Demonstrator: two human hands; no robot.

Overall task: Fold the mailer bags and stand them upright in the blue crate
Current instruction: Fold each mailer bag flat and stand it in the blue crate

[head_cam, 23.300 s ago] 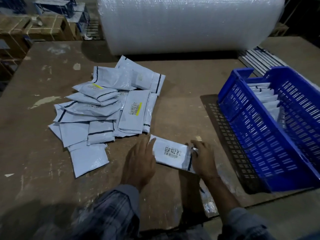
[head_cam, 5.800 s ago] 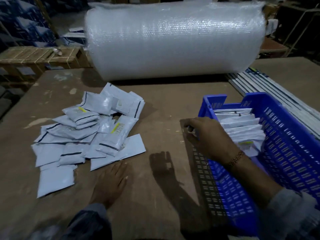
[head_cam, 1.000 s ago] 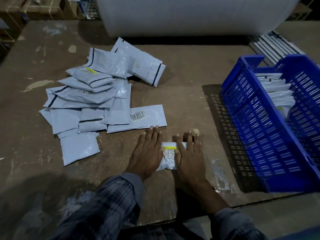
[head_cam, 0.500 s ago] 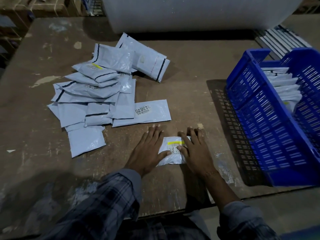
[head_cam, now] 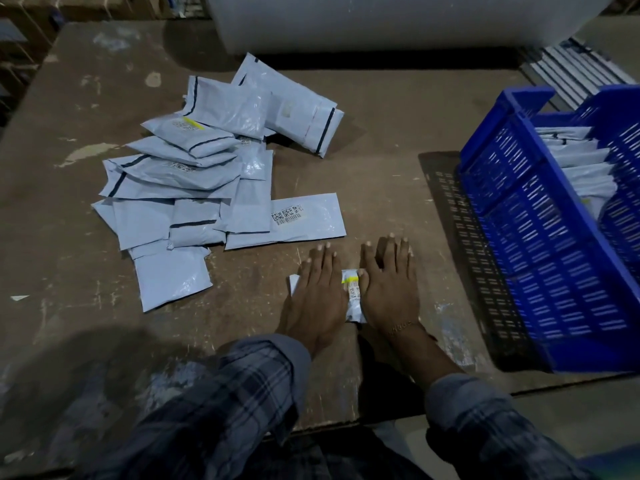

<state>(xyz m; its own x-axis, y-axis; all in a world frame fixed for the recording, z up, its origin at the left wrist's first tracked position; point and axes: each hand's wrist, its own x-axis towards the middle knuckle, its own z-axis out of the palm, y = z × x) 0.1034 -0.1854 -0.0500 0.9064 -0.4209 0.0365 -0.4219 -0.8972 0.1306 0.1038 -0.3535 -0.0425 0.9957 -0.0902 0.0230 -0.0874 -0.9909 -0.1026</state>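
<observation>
A white mailer bag (head_cam: 353, 296) with a yellow stripe and a barcode label lies on the brown table near its front edge. My left hand (head_cam: 317, 292) and my right hand (head_cam: 389, 289) press flat on it with straight fingers, side by side, hiding most of it. A heap of several white mailer bags (head_cam: 207, 174) lies to the left and behind. The blue crate (head_cam: 540, 258) stands at the right, with several folded mailer bags (head_cam: 585, 168) upright in a row inside.
A big roll of bubble wrap (head_cam: 398, 22) lies across the back of the table (head_cam: 381, 133). Grey slats (head_cam: 568, 71) lie behind the crate. Cardboard boxes (head_cam: 31, 15) stand beyond the table's left corner. The table's front edge runs just below my wrists.
Both hands have slid together over the bag and now lie flat on it, covering more of it. The view has shifted slightly.
</observation>
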